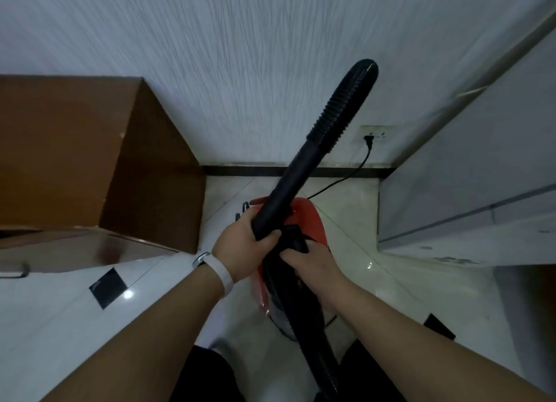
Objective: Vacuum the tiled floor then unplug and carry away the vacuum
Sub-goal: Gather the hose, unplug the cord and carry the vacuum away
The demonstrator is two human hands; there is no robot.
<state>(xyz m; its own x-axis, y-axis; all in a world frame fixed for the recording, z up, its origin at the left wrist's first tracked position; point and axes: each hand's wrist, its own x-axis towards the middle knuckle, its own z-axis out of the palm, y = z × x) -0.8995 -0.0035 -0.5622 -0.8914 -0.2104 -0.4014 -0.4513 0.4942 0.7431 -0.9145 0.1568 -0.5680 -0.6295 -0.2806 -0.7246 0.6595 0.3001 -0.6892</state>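
red vacuum point(304, 221) with black top, low over the tiled floor point(391, 281) right under both hands, its plug point(367, 138) in the wall socket. left hand point(243, 245) wraps the black hose point(301, 173), ribbed end angled up toward the wall. right hand point(313, 266) curls over what looks like the vacuum's black handle, just beside the left.

glossy tiled floor point(391, 281), red vacuum point(304, 218), brown cabinet point(90, 161)
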